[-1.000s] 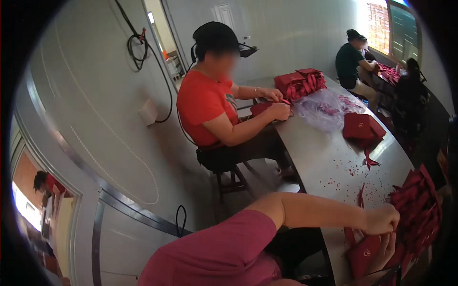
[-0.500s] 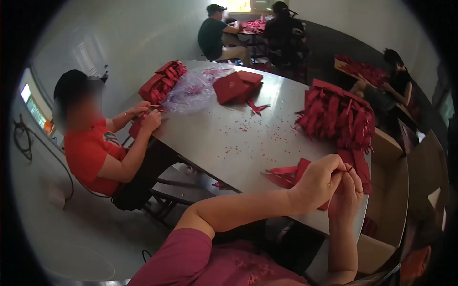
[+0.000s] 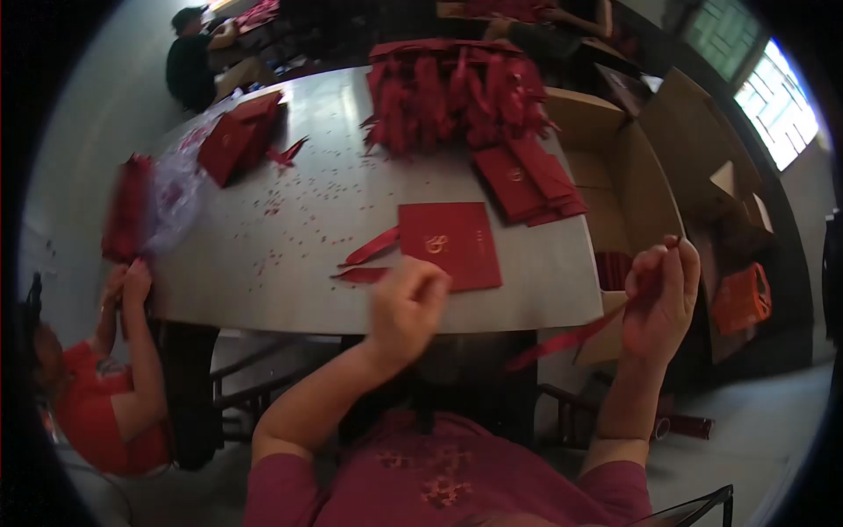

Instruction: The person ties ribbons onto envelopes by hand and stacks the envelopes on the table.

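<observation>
A flat red paper bag or card [image 3: 461,244] with a gold emblem lies near the table's front edge. Two red ribbon tails [image 3: 371,247] stick out from its left side. My left hand [image 3: 407,307] hovers over its lower left corner, fingers curled together; whatever they hold, if anything, is hidden. Off the table's right corner, my right hand [image 3: 663,303] is raised and closed on a red ribbon [image 3: 575,338]. The ribbon's loose end trails down to the left, slightly blurred.
Ribboned red bags [image 3: 457,97] are piled at the back, with flat red ones [image 3: 527,184] beside them. An open cardboard box [image 3: 615,162] stands right. Red scraps dot the metal table [image 3: 342,211]. At left are a plastic bag [image 3: 176,198] and a co-worker in an orange-red shirt [image 3: 114,404].
My hands, together at the fingertips before, are now wide apart. The ribbon now hangs from my right hand. The view has turned to the right, and the flat red item is uncovered.
</observation>
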A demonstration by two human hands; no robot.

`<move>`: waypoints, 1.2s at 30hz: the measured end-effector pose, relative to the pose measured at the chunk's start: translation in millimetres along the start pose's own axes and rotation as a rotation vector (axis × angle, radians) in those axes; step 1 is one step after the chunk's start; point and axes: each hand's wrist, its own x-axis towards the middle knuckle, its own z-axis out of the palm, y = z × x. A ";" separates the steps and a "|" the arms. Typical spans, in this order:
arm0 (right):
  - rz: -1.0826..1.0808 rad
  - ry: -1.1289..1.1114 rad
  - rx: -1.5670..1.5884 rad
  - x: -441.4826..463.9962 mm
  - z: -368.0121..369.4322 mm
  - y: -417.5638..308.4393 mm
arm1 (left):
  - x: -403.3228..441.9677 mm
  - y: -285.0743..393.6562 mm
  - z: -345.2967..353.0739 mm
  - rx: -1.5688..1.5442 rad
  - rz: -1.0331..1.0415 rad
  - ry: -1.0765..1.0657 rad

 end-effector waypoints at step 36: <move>0.753 -0.454 -0.231 58.4 75.0 196.2 | 116.5 -91.0 -17.1 -0.386 -0.580 -0.199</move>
